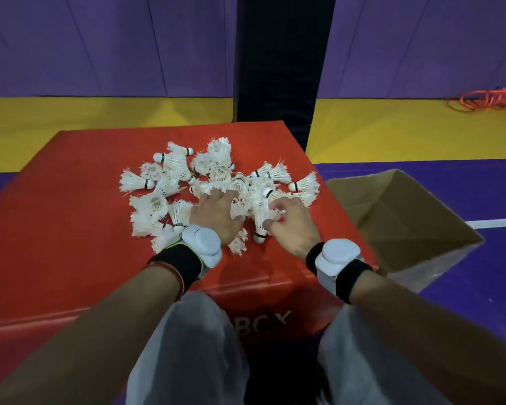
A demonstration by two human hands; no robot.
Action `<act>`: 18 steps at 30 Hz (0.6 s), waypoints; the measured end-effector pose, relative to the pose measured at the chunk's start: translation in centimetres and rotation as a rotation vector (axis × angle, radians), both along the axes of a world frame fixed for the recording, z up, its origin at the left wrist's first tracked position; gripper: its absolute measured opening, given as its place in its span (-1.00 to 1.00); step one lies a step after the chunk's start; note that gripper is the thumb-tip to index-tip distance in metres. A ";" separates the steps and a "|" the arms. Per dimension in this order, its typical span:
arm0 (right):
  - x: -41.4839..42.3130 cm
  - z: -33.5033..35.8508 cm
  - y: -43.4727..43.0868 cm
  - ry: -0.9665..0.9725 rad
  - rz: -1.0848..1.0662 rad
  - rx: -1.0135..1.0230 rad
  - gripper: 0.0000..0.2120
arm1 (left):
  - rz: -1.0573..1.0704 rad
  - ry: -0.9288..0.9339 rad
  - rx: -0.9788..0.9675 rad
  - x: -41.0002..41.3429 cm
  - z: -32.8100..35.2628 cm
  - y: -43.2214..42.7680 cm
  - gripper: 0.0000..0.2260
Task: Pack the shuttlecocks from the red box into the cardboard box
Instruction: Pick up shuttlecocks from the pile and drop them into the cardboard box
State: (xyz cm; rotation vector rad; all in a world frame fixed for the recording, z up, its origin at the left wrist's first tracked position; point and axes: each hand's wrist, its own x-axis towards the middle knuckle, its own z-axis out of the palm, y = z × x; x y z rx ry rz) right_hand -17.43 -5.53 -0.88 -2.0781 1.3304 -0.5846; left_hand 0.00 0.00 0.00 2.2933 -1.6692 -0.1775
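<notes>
Several white feather shuttlecocks (176, 168) lie in a loose pile on top of the red box (79, 217). My left hand (216, 217) lies over the near middle of the pile, its fingers curled round a shuttlecock (238, 207). My right hand (292, 223) is just right of it, thumb and fingers pinching another shuttlecock (259, 220) that points cork-down toward me. An open cardboard box (398, 217) stands on the floor to the right of the red box; what I can see of its inside holds nothing.
A black padded post (281, 59) stands behind the red box against a purple wall. Orange cord (491, 99) lies coiled on the yellow floor at far right. My knees (187, 346) in light trousers press close to the red box's front.
</notes>
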 end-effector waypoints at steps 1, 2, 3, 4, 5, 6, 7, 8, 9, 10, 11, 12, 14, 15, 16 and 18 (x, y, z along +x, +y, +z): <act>-0.2 -0.4 0.1 0.009 -0.003 -0.015 -0.61 | 0.007 -0.004 0.005 -0.2 -0.2 -0.1 -0.55; -0.3 -0.6 0.0 0.030 -0.003 -0.039 -0.58 | 0.027 -0.012 -0.009 -0.4 -0.6 -0.4 -0.57; -0.4 -1.0 -0.1 0.046 0.010 -0.048 -0.55 | 0.038 -0.025 -0.022 -0.5 -1.1 -0.7 -0.60; -0.6 -1.4 -0.2 0.039 0.013 -0.034 -0.54 | 0.049 -0.034 -0.034 -0.8 -1.6 -0.8 -0.63; -0.2 -1.3 -0.3 0.035 0.015 -0.040 -0.55 | 0.060 -0.046 -0.066 -0.8 -1.7 -0.7 -0.66; 0.0 -1.4 -0.6 0.035 0.015 -0.042 -0.56 | 0.059 -0.058 -0.091 -1.0 -2.0 -0.6 -0.70; 0.1 -1.5 -0.8 0.043 0.018 -0.044 -0.56 | 0.065 -0.067 -0.109 -1.1 -2.1 -0.6 -0.73; 0.3 -1.6 -1.0 0.057 0.028 -0.048 -0.55 | 0.069 -0.066 -0.123 -1.1 -2.1 -0.5 -0.76; 0.4 -1.7 -1.0 0.076 0.032 -0.047 -0.53 | 0.072 -0.058 -0.124 -1.0 -2.2 -0.4 -0.80; 0.5 -2.0 -1.1 0.086 0.033 -0.043 -0.50 | 0.070 -0.045 -0.122 -0.9 -2.3 -0.2 -0.84; 0.5 -2.3 -1.2 0.089 0.031 -0.037 -0.49 | 0.067 -0.031 -0.130 -0.9 -2.3 -0.1 -0.88; 0.4 -2.5 -1.3 0.091 0.034 -0.037 -0.49 | 0.061 -0.013 -0.141 -0.7 -2.4 0.0 -0.90; 0.4 -2.7 -1.4 0.080 0.049 -0.045 -0.50 | 0.056 0.015 -0.170 -0.5 -2.5 0.4 -0.89; 0.4 -2.6 -1.4 0.068 0.056 -0.048 -0.51 | 0.051 0.021 -0.183 -0.5 -2.4 0.5 -0.87; 0.3 -2.7 -1.5 0.054 0.058 -0.053 -0.52 | 0.050 0.034 -0.190 -0.5 -2.3 0.5 -0.86; 0.2 -2.6 -1.4 0.037 0.062 -0.055 -0.55 | 0.054 0.051 -0.208 -0.8 -1.9 0.7 -0.82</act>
